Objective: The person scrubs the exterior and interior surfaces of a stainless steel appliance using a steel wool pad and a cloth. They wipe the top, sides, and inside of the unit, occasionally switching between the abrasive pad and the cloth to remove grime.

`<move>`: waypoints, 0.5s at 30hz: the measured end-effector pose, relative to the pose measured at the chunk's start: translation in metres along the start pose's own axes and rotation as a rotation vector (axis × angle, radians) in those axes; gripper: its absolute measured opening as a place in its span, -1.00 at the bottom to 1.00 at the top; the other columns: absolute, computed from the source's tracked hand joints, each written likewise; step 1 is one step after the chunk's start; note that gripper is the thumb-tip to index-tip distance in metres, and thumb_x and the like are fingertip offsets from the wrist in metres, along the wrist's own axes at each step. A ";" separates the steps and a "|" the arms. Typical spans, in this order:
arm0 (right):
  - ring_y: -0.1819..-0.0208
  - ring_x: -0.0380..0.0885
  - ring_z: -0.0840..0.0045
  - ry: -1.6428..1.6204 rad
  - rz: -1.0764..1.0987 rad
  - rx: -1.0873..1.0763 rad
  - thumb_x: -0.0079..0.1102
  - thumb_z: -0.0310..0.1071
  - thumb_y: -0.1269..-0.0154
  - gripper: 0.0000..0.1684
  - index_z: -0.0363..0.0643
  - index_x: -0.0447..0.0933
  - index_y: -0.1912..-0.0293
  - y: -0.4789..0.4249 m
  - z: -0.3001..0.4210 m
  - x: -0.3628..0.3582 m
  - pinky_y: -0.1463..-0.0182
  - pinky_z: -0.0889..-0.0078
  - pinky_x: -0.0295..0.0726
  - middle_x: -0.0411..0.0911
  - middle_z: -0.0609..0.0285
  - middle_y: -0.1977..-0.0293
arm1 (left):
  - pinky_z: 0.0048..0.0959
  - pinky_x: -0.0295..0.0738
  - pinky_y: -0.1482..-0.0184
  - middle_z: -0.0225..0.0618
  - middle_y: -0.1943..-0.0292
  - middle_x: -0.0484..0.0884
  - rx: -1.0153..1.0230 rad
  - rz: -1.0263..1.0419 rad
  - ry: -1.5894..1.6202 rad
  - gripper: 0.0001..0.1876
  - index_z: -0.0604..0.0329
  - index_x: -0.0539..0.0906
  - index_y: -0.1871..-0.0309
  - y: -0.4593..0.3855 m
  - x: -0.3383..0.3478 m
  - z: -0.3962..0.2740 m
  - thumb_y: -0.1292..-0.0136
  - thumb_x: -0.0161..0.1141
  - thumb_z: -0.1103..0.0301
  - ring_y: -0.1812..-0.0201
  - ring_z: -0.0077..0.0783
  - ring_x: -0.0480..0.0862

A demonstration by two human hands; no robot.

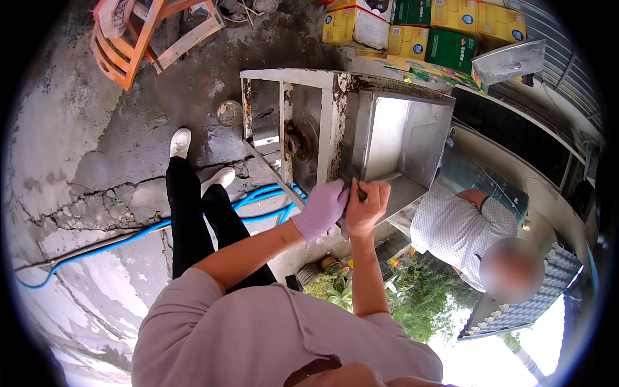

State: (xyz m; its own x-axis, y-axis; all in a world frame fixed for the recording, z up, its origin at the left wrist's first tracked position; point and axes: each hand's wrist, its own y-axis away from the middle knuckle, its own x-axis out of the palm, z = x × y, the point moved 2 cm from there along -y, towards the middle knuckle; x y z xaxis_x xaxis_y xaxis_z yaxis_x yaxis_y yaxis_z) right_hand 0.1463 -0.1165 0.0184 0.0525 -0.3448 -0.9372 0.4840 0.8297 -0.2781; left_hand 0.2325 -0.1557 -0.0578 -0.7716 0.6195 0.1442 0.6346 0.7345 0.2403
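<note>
My left hand (321,208), in a pale lilac glove, is curled against the near edge of a stainless-steel hopper (416,130). Whether it grips something is hidden by the fingers. Close beside it, my bare right hand (366,205) is closed around a small dark object (361,195), too small to identify. The open, box-shaped hopper is set in a metal frame (330,130) with white paint flaking off rust. A rusty round hub-like part (300,140) shows between the frame's bars.
Blue hose (261,196) runs across the cracked concrete floor (121,193) by my feet. A person in a patterned shirt (454,227) is bent beside the hopper. Stacked cartons (452,51), a loose metal panel (510,62), an orange wooden chair (128,48) and plants (425,285) stand around.
</note>
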 end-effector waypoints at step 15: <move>0.26 0.46 0.18 0.022 0.032 -0.012 0.53 -0.52 0.00 -0.72 -0.15 0.52 0.41 -0.017 0.004 0.014 0.12 0.12 0.43 0.45 0.16 0.37 | 0.07 0.45 0.38 0.23 0.47 0.57 -0.050 -0.060 0.020 -0.74 0.35 0.56 0.37 -0.009 0.000 0.005 -0.37 0.18 0.31 0.36 0.36 0.60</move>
State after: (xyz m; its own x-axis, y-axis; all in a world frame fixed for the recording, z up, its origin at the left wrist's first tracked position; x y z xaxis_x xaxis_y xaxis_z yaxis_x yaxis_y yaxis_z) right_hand 0.1422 -0.1373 0.0110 0.0483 -0.3079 -0.9502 0.4719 0.8455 -0.2500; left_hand 0.2270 -0.1611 -0.0645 -0.8092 0.5689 0.1470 0.5847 0.7549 0.2971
